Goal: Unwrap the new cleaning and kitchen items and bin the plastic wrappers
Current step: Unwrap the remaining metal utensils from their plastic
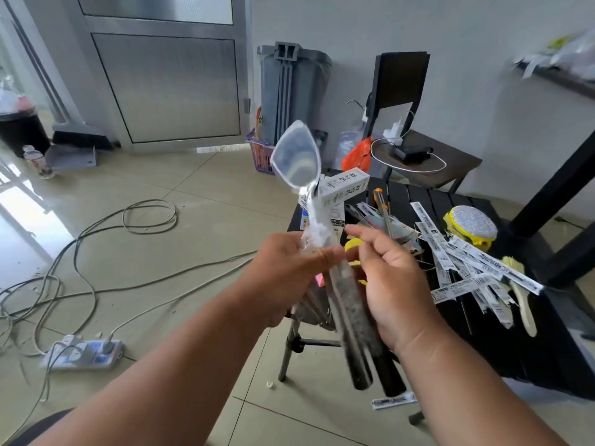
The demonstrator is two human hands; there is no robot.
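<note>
My left hand [286, 272] grips a bundle of long utensils in clear plastic wrap [317, 226], held upright in front of me. A translucent scoop-like head [296, 156] sticks out at the top, and dark handles [363, 342] hang below, blurred. My right hand [392, 284] holds the handles from the right, fingers curled near the wrap. Behind the hands a black folding table [547, 349] carries several labelled packages [467, 262], a white box [344, 185] and a yellow scrubber [470, 223]. A grey bin [289, 91] stands against the far wall.
Cables [96, 252] and a power strip [83, 352] lie on the tiled floor at left. A dustpan [74, 152] and a dark bin [19, 130] are by the door. A chair [418, 149] with a charger and a purple basket [260, 152] stand behind the table.
</note>
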